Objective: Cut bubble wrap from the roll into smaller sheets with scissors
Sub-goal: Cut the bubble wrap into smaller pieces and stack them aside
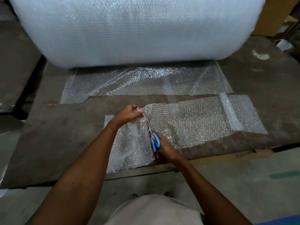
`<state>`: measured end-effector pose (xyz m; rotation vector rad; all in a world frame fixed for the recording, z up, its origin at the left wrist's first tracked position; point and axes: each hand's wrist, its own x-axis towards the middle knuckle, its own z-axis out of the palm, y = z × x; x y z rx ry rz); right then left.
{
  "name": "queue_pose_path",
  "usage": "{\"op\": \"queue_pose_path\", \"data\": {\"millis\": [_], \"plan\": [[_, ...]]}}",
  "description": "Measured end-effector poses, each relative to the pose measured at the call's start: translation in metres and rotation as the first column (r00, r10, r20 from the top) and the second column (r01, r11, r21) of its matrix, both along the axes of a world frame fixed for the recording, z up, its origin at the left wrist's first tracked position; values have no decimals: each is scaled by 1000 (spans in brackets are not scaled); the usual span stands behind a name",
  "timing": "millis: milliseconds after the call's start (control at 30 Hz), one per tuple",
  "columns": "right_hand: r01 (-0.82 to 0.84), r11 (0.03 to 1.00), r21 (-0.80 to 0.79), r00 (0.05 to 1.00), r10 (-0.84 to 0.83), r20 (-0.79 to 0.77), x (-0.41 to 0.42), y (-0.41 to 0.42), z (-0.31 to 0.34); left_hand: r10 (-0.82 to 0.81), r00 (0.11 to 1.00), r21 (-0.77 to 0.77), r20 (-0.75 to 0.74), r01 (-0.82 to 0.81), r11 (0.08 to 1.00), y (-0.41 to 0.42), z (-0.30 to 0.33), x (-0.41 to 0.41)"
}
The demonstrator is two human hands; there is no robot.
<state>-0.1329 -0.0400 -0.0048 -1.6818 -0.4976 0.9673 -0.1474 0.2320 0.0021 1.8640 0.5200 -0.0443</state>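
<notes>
A huge roll of bubble wrap (129, 30) fills the back of the dark work surface (56, 135), with its loose end (146, 82) spread flat in front of it. A separate strip of bubble wrap (194, 120) lies across the near part of the surface. My left hand (129, 113) pinches the strip's far edge and lifts it slightly. My right hand (165, 146) grips blue-handled scissors (154, 141); their blades point away from me into the strip, reaching almost to my left hand's fingers. The strip's right end is folded over (227, 111).
Cardboard boxes (269, 15) and scraps stand at the back right. A dark ledge (14, 65) runs along the left. The work surface's front edge (138, 174) is close to my body, with grey floor below and a green mark (284, 174) on it.
</notes>
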Motion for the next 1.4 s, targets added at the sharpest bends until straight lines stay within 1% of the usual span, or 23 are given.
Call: {"op": "queue_pose_path", "data": {"millis": [167,233,300,367,467,600,667,767,967,1067,1133,1200,1267,1333,1400], "plan": [[10,999,31,999,-12,47,4,6,-11,56,998,-107,-9,-57,993,3,3,-11],[-20,1000,17,999,19,34,1,5,-8,64,998,-115,-6,-64,991,3,7,-14],[-15,1000,-20,999,16,42,-2,3,-2,57,998,-131,-25,-60,989,2,13,-16],[-3,1000,-29,998,5,56,-2,2,-2,41,998,-112,-58,-47,993,5,12,-17],[0,1000,-24,996,3,94,-1,2,-7,25,998,-41,-58,-28,999,8,13,-17],[-22,1000,6,991,21,131,-2,0,-13,9,997,-21,-76,-11,1000,7,14,-16],[-28,1000,-6,989,28,146,-3,0,-8,-4,996,-3,-90,4,1000,7,16,-17],[-27,999,-27,993,30,118,-2,2,2,8,993,-8,-117,-9,1000,11,11,-17],[-40,999,24,995,38,88,1,9,10,31,990,-14,-140,-33,999,8,24,-16],[-23,999,28,997,21,75,2,10,10,43,990,-27,-137,-47,999,20,10,-15],[-8,999,37,998,6,57,3,10,9,18,990,-23,-142,-22,1000,25,3,-15],[-17,999,27,996,15,85,4,9,9,-8,986,11,-164,10,1000,13,29,-21],[-38,999,18,994,36,99,5,7,9,-64,983,19,-173,68,998,7,42,-22],[-47,999,20,994,45,100,5,6,9,-96,976,32,-193,104,994,7,45,-22],[-58,998,31,990,53,127,5,6,7,-96,974,44,-207,107,993,10,44,-21]]}}
